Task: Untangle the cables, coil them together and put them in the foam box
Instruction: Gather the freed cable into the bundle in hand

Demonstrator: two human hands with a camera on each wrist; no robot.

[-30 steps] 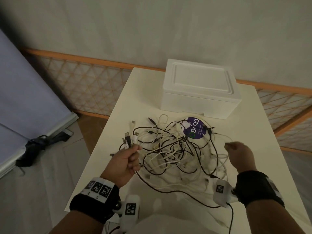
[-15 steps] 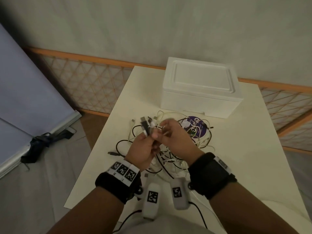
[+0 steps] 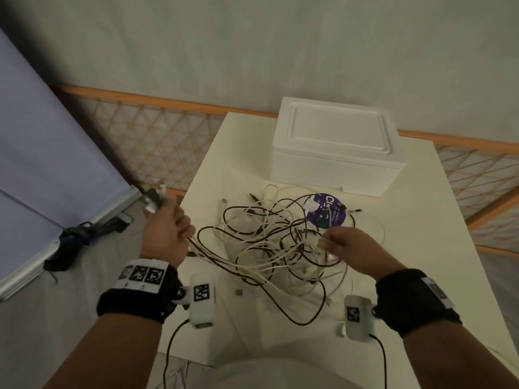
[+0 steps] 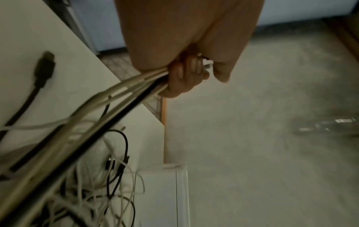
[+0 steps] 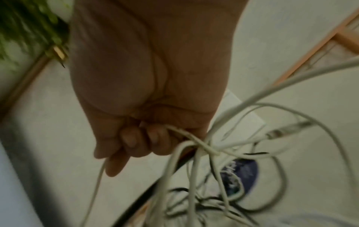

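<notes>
Both hands grip tangled black and white cables [image 3: 278,248]: left hand [image 3: 165,234] fisted round bundled ends, right hand [image 3: 348,248] pinching white strands; closed white foam box [image 3: 337,144] behind.

Cables [image 3: 280,248] on table [image 3: 421,262] before foam box [image 3: 334,147], between both hands.

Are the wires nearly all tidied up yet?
Not yet. Done: the left hand grips several cable ends gathered in a bunch. In hand: the right hand pinches a white cable in the tangle. Left: untangling, coiling, and opening the foam box, whose lid is on.
</notes>
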